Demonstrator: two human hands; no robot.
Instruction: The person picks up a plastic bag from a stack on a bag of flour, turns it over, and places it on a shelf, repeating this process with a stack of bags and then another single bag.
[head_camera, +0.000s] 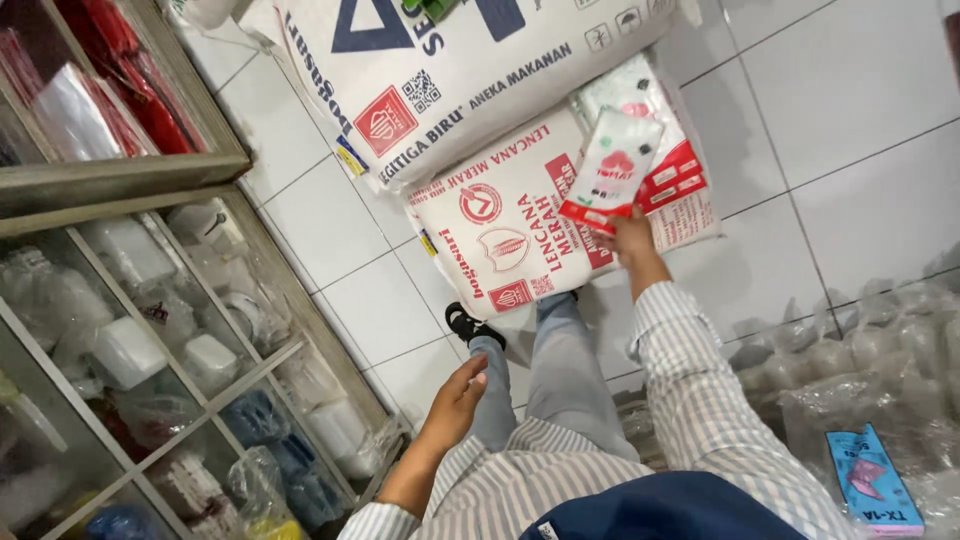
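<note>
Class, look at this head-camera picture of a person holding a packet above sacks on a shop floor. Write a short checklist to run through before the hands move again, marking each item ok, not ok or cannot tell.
1. Right hand grips the white and red packet at its lower end: ok.
2. Left hand is free, open beside the leg: ok.
3. Sacks lie flat on the tiled floor: ok.
4. Foot in the black shoe stands clear of the sacks: not ok, it is at the edge of one.
5. Packet sealed: cannot tell.
</note>
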